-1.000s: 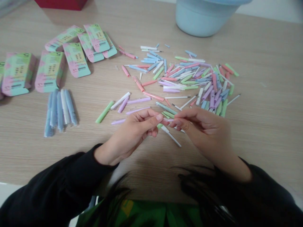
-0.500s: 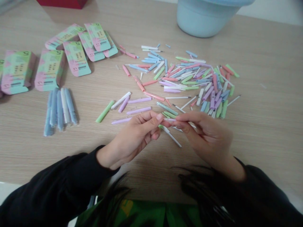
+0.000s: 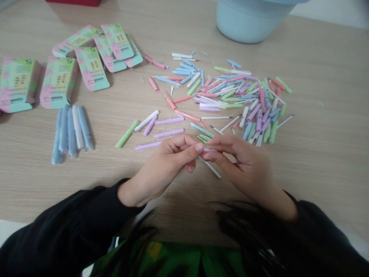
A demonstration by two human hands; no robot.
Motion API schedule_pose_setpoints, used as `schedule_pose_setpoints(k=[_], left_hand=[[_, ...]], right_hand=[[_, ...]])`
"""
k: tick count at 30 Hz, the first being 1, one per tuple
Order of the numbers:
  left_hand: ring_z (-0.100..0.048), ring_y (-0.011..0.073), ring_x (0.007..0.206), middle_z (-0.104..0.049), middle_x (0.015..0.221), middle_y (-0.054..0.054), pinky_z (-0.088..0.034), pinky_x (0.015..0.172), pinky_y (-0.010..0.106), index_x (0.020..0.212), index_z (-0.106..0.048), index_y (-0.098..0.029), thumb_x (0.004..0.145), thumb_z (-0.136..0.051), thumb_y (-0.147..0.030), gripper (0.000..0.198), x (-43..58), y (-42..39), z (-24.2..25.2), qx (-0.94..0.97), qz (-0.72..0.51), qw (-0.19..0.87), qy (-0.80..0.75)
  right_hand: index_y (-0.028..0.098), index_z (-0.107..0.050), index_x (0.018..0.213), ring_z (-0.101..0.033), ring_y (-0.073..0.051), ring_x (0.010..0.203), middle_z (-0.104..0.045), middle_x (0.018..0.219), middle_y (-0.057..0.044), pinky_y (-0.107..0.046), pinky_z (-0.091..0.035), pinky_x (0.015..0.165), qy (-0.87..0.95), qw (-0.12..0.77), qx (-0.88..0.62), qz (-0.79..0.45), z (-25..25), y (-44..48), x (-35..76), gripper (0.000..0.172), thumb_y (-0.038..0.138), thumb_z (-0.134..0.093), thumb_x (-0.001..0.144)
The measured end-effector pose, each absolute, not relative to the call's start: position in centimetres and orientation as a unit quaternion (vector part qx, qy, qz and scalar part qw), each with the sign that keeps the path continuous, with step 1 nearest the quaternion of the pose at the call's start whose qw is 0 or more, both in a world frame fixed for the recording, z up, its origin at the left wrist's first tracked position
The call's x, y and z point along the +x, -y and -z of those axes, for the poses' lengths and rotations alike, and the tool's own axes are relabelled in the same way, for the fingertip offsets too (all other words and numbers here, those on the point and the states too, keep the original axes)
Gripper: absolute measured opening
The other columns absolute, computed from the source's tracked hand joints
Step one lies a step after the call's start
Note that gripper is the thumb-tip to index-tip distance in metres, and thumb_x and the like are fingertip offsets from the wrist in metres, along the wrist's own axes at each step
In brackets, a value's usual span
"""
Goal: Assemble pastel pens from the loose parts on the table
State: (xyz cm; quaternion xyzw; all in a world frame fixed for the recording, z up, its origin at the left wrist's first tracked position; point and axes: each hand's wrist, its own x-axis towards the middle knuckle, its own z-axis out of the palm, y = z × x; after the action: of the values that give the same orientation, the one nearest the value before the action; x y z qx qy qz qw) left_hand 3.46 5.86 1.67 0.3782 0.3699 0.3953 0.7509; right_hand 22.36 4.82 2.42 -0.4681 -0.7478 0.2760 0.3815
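A small purple pen part (image 3: 211, 150) is pinched between my two hands, low in front of the pile. My left hand (image 3: 173, 157) grips its left end with thumb and fingers. On its right end, the thumb and fingertips of my right hand (image 3: 242, 161) are closed. Fingers hide much of the part. Under and beside the fingertips lie a white refill (image 3: 211, 168) and green pieces (image 3: 205, 137). Purple pens (image 3: 168, 133) lie just beyond my left hand. A spread pile of pink, blue, green, white and purple pen parts (image 3: 230, 90) reaches to the right.
Printed pastel boxes (image 3: 59, 82) stand and lie at the left of the wooden table (image 3: 323, 154). Several blue pens and a white one (image 3: 72, 130) lie below them. A light blue tub (image 3: 248, 21) stands at the back, and a red object (image 3: 76, 2) at the back left.
My hands have come closer together, the right one shifting left. The purple part between them shows more clearly, where a thin white piece was visible before.
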Motion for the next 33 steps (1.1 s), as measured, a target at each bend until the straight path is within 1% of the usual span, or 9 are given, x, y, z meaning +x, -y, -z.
schedule_pose_setpoints(k=[5, 8, 12, 15, 17, 20, 22, 28, 33], left_hand=[[-0.042, 0.0087, 0.056, -0.056, 0.058, -0.005, -0.033, 0.057, 0.024, 0.070, -0.069, -0.018, 0.085, -0.082, -0.037, 0.028, 3.4, -5.9, -1.7, 0.375, -0.399, 0.754, -0.364], [-0.050, 0.0113, 0.061, -0.058, 0.058, -0.003, -0.037, 0.062, 0.025, 0.065, -0.067, -0.018, 0.083, -0.084, -0.038, 0.032, 3.3, -5.9, -1.8, 0.398, -0.398, 0.743, -0.362], [-0.053, 0.0145, 0.063, -0.061, 0.061, -0.001, -0.036, 0.059, 0.026, 0.069, -0.072, -0.019, 0.085, -0.080, -0.046, 0.032, 2.7, -6.5, -2.4, 0.500, -0.374, 0.689, -0.369], [-0.054, 0.0163, 0.066, -0.064, 0.070, 0.000, -0.038, 0.065, 0.028, 0.087, -0.078, -0.022, 0.088, -0.076, -0.046, 0.023, 1.0, -7.6, -3.1, 0.609, -0.405, 0.512, -0.450], [-0.057, 0.0202, 0.080, -0.068, 0.084, 0.002, -0.041, 0.079, 0.031, 0.099, -0.077, -0.026, 0.091, -0.073, -0.045, 0.022, -0.6, -8.7, -3.1, 0.668, -0.408, 0.338, -0.522], [-0.057, 0.0310, 0.105, -0.069, 0.108, 0.010, -0.038, 0.099, 0.042, 0.115, -0.071, -0.022, 0.092, -0.069, -0.050, 0.036, -2.6, -10.1, -2.3, 0.754, -0.256, 0.139, -0.589], [-0.056, 0.0362, 0.110, -0.069, 0.113, 0.015, -0.040, 0.099, 0.047, 0.122, -0.067, -0.019, 0.091, -0.068, -0.052, 0.045, -3.1, -10.5, -1.5, 0.778, -0.147, 0.081, -0.605], [-0.062, 0.0327, 0.098, -0.070, 0.104, 0.013, -0.044, 0.087, 0.042, 0.117, -0.066, -0.021, 0.096, -0.062, -0.040, 0.029, -2.6, -10.5, -0.2, 0.797, -0.045, 0.061, -0.599], [-0.059, 0.0288, 0.093, -0.068, 0.099, 0.012, -0.040, 0.090, 0.041, 0.123, -0.063, -0.016, 0.103, -0.051, -0.046, 0.038, -2.9, -10.7, -0.3, 0.790, -0.062, 0.087, -0.604]], right_hand=[[0.029, -0.079, 0.097, -0.077, -0.016, 0.073, -0.082, 0.085, 0.004, -0.026, -0.059, 0.066, 0.700, 0.391, -0.468, -0.372, -2.4, -4.8, 22.2, 0.010, 0.025, -0.075, 0.089], [0.029, -0.080, 0.096, -0.077, -0.016, 0.071, -0.081, 0.080, 0.005, -0.027, -0.060, 0.066, 0.675, 0.394, -0.468, -0.413, -2.4, -4.6, 22.0, 0.009, 0.025, -0.075, 0.090], [0.026, -0.079, 0.092, -0.077, -0.015, 0.071, -0.081, 0.078, 0.003, -0.026, -0.062, 0.066, 0.660, 0.407, -0.462, -0.430, -2.8, -4.5, 21.8, 0.006, 0.024, -0.073, 0.091], [0.024, -0.078, 0.090, -0.077, -0.015, 0.070, -0.080, 0.076, 0.001, -0.026, -0.063, 0.066, 0.653, 0.403, -0.486, -0.419, -2.9, -4.7, 21.9, 0.006, 0.019, -0.074, 0.088], [0.023, -0.078, 0.089, -0.076, -0.015, 0.068, -0.080, 0.073, 0.001, -0.025, -0.062, 0.066, 0.649, 0.394, -0.502, -0.415, -2.8, -4.9, 22.1, 0.006, 0.018, -0.075, 0.087], [0.023, -0.077, 0.089, -0.075, -0.014, 0.064, -0.079, 0.070, 0.001, -0.025, -0.061, 0.061, 0.649, 0.386, -0.512, -0.410, -2.4, -5.0, 22.3, 0.005, 0.020, -0.074, 0.087], [0.023, -0.077, 0.088, -0.075, -0.015, 0.062, -0.079, 0.070, 0.001, -0.025, -0.059, 0.059, 0.650, 0.377, -0.518, -0.409, -2.2, -5.0, 22.4, 0.006, 0.020, -0.073, 0.087], [0.023, -0.077, 0.092, -0.074, -0.015, 0.062, -0.078, 0.069, 0.002, -0.024, -0.058, 0.057, 0.650, 0.373, -0.527, -0.401, -1.9, -5.1, 22.7, 0.007, 0.022, -0.072, 0.087], [0.023, -0.078, 0.090, -0.073, -0.013, 0.063, -0.077, 0.070, 0.002, -0.024, -0.058, 0.060, 0.651, 0.380, -0.522, -0.400, -1.7, -5.3, 22.6, 0.008, 0.020, -0.071, 0.087]])
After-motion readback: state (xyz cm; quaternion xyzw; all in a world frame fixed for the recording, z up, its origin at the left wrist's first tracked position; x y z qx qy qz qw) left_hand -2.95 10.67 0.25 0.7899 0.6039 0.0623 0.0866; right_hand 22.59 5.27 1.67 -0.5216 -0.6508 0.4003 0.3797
